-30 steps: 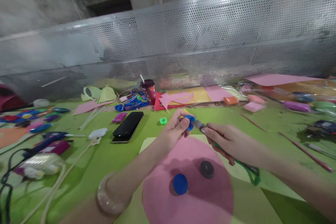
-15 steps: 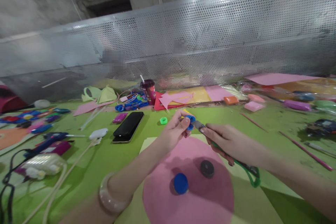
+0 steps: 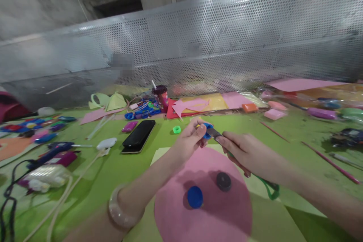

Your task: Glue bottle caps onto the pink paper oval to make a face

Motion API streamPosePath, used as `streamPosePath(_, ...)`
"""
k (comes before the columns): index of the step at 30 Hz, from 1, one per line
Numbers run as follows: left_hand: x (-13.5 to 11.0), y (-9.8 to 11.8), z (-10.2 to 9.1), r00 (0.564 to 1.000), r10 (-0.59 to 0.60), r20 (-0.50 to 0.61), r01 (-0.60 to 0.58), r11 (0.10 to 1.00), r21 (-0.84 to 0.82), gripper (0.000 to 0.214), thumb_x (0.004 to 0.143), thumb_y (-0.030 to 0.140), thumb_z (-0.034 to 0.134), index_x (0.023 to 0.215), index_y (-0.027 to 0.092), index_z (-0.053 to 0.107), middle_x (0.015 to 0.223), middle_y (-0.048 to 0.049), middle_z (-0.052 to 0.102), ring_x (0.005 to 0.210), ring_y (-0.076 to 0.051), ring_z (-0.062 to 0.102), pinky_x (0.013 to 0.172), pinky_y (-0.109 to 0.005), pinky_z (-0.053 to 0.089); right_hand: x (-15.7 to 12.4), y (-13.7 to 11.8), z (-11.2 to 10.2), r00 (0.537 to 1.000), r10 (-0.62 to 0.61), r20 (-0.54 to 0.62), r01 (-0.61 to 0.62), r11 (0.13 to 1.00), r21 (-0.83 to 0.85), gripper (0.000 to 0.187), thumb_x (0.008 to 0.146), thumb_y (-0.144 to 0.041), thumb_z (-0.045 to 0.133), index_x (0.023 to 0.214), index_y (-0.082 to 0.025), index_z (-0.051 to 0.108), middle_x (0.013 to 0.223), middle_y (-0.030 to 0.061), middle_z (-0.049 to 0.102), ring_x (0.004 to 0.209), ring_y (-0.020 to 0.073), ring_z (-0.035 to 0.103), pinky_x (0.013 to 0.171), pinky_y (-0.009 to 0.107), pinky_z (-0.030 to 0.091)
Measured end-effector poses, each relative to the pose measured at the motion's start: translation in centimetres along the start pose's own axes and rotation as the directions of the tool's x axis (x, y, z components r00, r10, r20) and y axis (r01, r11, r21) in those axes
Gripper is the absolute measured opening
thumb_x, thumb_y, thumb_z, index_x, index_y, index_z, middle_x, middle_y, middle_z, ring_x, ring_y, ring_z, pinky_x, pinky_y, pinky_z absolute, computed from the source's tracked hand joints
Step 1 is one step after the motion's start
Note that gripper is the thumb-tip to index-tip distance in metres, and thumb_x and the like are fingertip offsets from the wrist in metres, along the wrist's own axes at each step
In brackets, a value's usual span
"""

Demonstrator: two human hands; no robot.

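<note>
My left hand (image 3: pixel 193 135) pinches a small blue bottle cap (image 3: pixel 208 130), its hollow side turned toward the right. Closed round a utility knife (image 3: pixel 214 133) with a green strap is my right hand (image 3: pixel 239 149); the blade end reaches into the cap's opening. Below both hands lies a round pink paper (image 3: pixel 204 219) on pale yellow paper (image 3: pixel 278 219). On the pink round rest a blue cap (image 3: pixel 195 197) and a dark grey cap (image 3: pixel 224 181). A bright green ring (image 3: pixel 176 129) sits just left of my left hand.
Left of my arm lie a black phone (image 3: pixel 138 136), a glue gun (image 3: pixel 53 151) and white cables (image 3: pixel 66 193). A dark cup with a straw (image 3: pixel 160 98) stands at the back before a perforated metal panel (image 3: pixel 198 41). Pink sticks (image 3: pixel 329 162) lie to the right.
The knife blade now reaches slightly deeper into the blue cap, and the cap has tilted a little. Both hands stay in nearly the same place.
</note>
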State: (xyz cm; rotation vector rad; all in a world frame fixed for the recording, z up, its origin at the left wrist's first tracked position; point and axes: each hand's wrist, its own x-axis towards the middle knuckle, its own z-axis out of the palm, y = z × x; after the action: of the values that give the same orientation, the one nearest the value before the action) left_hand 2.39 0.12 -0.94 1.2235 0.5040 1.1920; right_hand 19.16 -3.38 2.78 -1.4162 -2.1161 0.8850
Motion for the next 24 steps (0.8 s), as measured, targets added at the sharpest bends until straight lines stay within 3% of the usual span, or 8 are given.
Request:
streamPosePath(14, -0.17, 0.57, -0.39, 0.998, 0.063, 0.009, -0.063, 0.998, -0.029, 0.037, 0.073, 0.051, 0.068, 0.084, 0.017, 0.059, 0.068, 0.0029, 0.051, 0.055, -0.008, 0.042, 0.054, -0.024, 0.033, -0.44, -0.46, -0.33, 0.989, 0.108, 0.099, -0.116, 0.990, 0.079, 0.036, 0.094, -0.044, 0.030, 0.068, -0.020, 0.040, 0.052, -0.0059, 0.044, 0.032, 0.0043, 0.041, 0.030, 0.016, 0.037)
streamPosePath(24, -0.13, 0.27, 0.02, 1.000, -0.007, -0.012, 0.006, 0.996, -0.092, 0.041, 0.067, 0.051, 0.073, 0.082, 0.016, 0.057, 0.065, 0.0035, 0.049, 0.054, -0.007, 0.041, 0.054, -0.023, 0.033, -0.29, -0.05, 0.02, 0.994, 0.068, 0.087, -0.071, 0.997, 0.035, 0.036, 0.094, -0.042, 0.030, 0.068, -0.020, 0.041, 0.051, -0.0062, 0.043, 0.030, 0.0040, 0.041, 0.030, 0.015, 0.036)
